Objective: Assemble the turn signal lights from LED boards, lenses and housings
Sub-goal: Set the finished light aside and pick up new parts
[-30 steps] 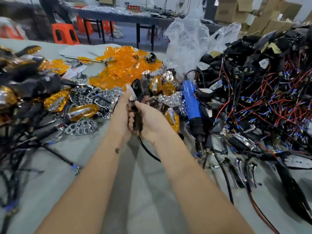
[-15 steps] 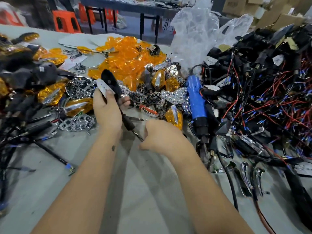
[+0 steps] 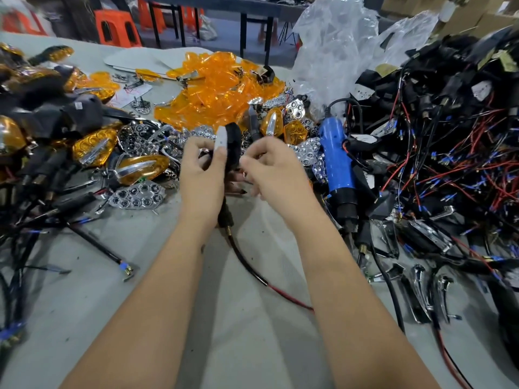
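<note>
Nearest the camera, two bare forearms reach out over the grey table (image 3: 252, 346), and a black sheathed cable with red wire (image 3: 252, 272) trails from under the hands back toward 5 o'clock. The cable runs up into the black plastic turn signal housing (image 3: 233, 141), which the left hand (image 3: 200, 175) grips upright by its stem, fingers and thumb curled round it; a small white LED board (image 3: 221, 138) sits at the housing's left edge, just above the thumb. The right hand (image 3: 269, 167) is at 3 o'clock of the housing, its fingertips drawn together close against the housing's side; whether they pinch a small part I cannot tell.

As a judgement, this unit is at an early step: board going into housing, no lens on it yet, no screws driven. The blue cylindrical electric screwdriver (image 3: 337, 161) lies untouched on the table at 3 o'clock of the right hand.

Further out, at 9 to 10 o'clock, several finished amber-lensed lights (image 3: 94, 148) lie among chrome reflector plates (image 3: 137, 195), so some units appear done. At 12 o'clock a heap of loose orange transparent lenses (image 3: 216, 88) waits, and at 2 o'clock a big tangle of black, red and blue wired housings (image 3: 438, 130) suggests much is left
</note>
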The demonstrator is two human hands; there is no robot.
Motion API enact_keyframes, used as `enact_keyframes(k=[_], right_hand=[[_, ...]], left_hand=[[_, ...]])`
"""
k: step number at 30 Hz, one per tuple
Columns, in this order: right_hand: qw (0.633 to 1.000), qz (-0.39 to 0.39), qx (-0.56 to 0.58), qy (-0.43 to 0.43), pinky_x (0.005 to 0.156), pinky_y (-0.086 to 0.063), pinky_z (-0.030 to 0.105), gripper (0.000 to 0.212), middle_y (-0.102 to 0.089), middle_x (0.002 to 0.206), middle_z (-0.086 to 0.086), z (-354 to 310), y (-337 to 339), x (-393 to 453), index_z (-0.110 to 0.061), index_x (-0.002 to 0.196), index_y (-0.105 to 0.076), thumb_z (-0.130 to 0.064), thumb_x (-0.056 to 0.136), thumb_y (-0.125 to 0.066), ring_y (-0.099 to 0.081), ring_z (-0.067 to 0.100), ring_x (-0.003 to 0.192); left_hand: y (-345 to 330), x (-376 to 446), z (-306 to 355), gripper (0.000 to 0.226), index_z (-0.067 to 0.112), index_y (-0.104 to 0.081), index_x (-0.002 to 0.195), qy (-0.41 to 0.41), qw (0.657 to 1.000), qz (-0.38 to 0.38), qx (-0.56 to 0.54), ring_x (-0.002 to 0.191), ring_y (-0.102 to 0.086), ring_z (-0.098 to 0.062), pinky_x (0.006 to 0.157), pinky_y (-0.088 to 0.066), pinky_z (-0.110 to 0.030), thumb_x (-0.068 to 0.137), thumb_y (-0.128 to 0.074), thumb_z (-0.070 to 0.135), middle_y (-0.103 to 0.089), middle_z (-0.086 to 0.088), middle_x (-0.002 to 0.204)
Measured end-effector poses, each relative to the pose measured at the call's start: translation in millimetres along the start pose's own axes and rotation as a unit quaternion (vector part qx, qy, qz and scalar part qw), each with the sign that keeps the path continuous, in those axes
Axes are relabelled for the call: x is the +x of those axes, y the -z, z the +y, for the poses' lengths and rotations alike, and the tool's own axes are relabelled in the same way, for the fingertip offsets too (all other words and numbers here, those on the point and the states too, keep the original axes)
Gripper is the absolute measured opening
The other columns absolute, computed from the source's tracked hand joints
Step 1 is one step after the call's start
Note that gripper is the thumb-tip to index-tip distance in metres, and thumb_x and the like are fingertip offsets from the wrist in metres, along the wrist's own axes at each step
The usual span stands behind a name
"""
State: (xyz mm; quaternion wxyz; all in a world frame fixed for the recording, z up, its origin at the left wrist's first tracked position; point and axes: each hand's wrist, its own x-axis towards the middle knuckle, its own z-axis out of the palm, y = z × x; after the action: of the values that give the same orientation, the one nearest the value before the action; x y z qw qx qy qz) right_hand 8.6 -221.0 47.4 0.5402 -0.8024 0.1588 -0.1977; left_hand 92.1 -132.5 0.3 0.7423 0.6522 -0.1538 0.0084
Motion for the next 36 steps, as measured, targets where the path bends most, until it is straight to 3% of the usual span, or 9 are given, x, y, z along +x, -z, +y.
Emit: enact_keyframes(k=[2, 5, 8, 10, 15, 23, 27, 30, 36], right_hand=[[0.997, 0.051, 0.037, 0.036, 0.053, -0.048, 0.017, 0.014, -0.054, 0.072, -0.005, 3, 0, 10, -0.024, 0.106, -0.061, -0.014, 0.096, -0.058, -0.055, -0.002, 0.056], [0.996, 0.071, -0.005, 0.045, 0.072, -0.051, 0.027, 0.023, -0.053, 0.076, -0.012, 9, -1, 19, -0.020, 0.119, -0.065, -0.017, 0.098, -0.056, -0.053, 0.004, 0.072], [0.996, 0.077, 0.009, 0.047, 0.065, -0.043, 0.019, 0.016, -0.058, 0.066, -0.016, 15, -2, 16, -0.021, 0.097, -0.073, -0.018, 0.099, -0.057, -0.053, 0.000, 0.064], [0.995, 0.088, 0.017, 0.043, 0.068, -0.044, 0.016, 0.021, -0.064, 0.073, -0.014, 18, -3, 12, -0.026, 0.083, -0.070, -0.022, 0.099, -0.058, -0.058, -0.002, 0.072], [0.990, 0.137, 0.009, 0.033, 0.076, -0.047, 0.024, 0.014, -0.062, 0.104, 0.008, 25, -3, 14, -0.024, 0.088, -0.067, -0.028, 0.099, -0.059, -0.060, 0.012, 0.087], [0.974, 0.218, -0.007, 0.060, 0.064, -0.048, 0.019, 0.030, -0.053, 0.084, -0.008, 30, -10, 12, -0.035, 0.088, -0.043, -0.030, 0.088, -0.072, -0.052, 0.001, 0.072], [0.980, 0.194, -0.030, 0.040, 0.065, -0.057, 0.044, 0.027, -0.054, 0.087, -0.005, 31, -10, 11, -0.034, 0.086, -0.044, -0.034, 0.089, -0.071, -0.059, 0.015, 0.077], [0.974, 0.205, -0.072, 0.062, 0.065, -0.047, 0.032, 0.016, -0.057, 0.090, -0.004, 30, -6, 14, -0.028, 0.084, -0.052, -0.034, 0.097, -0.058, -0.054, 0.007, 0.075], [0.929, 0.263, -0.260, 0.010, 0.089, -0.031, 0.028, 0.022, -0.055, 0.120, 0.004, 33, 23, 33, -0.019, 0.116, -0.063, -0.023, 0.099, -0.049, -0.044, 0.023, 0.115]], left_hand=[[-4, -5, 3, 0.009, 0.022, -0.056, 0.092, 0.030, 0.996, -0.062, -0.061, 0.063, -0.067, -0.025, 0.058, -0.058, -0.046, 0.100, -0.056, 0.019, -0.068, -0.003, 0.075], [-8, -10, 4, 0.017, 0.025, -0.065, 0.084, 0.056, 0.989, -0.109, -0.087, 0.071, -0.063, -0.027, 0.053, -0.051, -0.031, 0.099, -0.058, 0.019, -0.068, -0.005, 0.080], [-10, -10, 1, 0.027, 0.028, -0.066, 0.073, 0.073, 0.987, -0.117, -0.082, 0.069, -0.055, -0.020, 0.047, -0.040, -0.021, 0.098, -0.058, 0.022, -0.063, 0.002, 0.076], [-13, -12, 0, 0.012, 0.031, -0.068, 0.092, 0.056, 0.989, -0.116, -0.069, 0.075, -0.060, -0.025, 0.055, -0.046, -0.028, 0.098, -0.059, 0.025, -0.068, -0.001, 0.087], [-20, -16, 0, 0.048, 0.028, -0.044, 0.144, 0.091, 0.985, -0.118, -0.087, 0.102, -0.067, -0.013, 0.087, -0.057, -0.033, 0.099, -0.060, 0.020, -0.069, -0.001, 0.115], [-23, -19, -1, 0.013, 0.021, -0.059, 0.112, 0.136, 0.972, -0.160, -0.105, 0.074, -0.068, -0.011, 0.061, -0.055, -0.030, 0.102, -0.051, 0.017, -0.073, 0.008, 0.082], [-22, -17, -2, 0.011, 0.024, -0.062, 0.106, 0.152, 0.969, -0.161, -0.106, 0.064, -0.061, -0.013, 0.056, -0.048, -0.030, 0.101, -0.053, 0.018, -0.070, 0.005, 0.075], [-20, -14, -3, 0.012, 0.020, -0.063, 0.105, 0.154, 0.973, -0.130, -0.113, 0.055, -0.062, -0.011, 0.047, -0.048, -0.022, 0.101, -0.053, 0.014, -0.072, 0.006, 0.074], [-17, -5, -5, 0.021, 0.007, -0.059, 0.120, 0.178, 0.965, -0.071, -0.179, 0.065, -0.068, -0.022, 0.051, -0.052, -0.027, 0.101, -0.052, 0.008, -0.075, -0.017, 0.097]])
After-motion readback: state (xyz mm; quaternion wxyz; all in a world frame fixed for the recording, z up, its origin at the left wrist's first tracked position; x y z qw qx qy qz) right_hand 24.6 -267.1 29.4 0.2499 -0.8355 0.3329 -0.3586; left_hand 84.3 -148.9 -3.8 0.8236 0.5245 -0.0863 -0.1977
